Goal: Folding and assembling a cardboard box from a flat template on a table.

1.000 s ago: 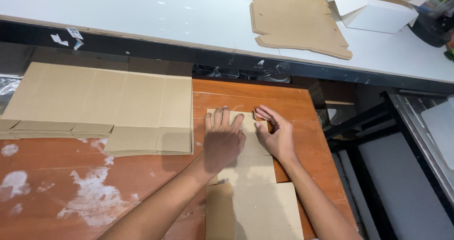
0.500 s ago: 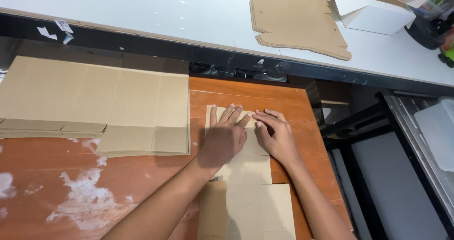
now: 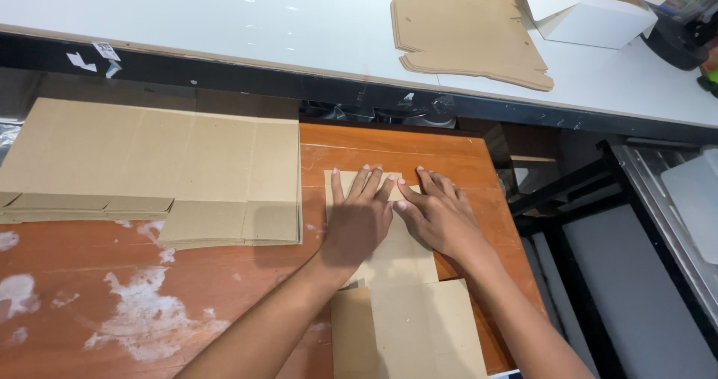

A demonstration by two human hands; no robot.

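Right hand (image 3: 441,218) now spread flat on the cardboard piece (image 3: 400,256), no longer pinching its far corner. Corner flap apparently pressed down.

Left hand (image 3: 359,218) flat, palm down, fingers spread and pointing away, right hand (image 3: 441,216) flat just beside it, fingers splayed, fingertips nearly touching the left's, both forearms bare, angled inward from below

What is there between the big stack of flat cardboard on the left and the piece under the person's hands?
In the head view, only a bare strip of orange-brown wooden table separates the cardboard stack from the cardboard piece under the left hand.
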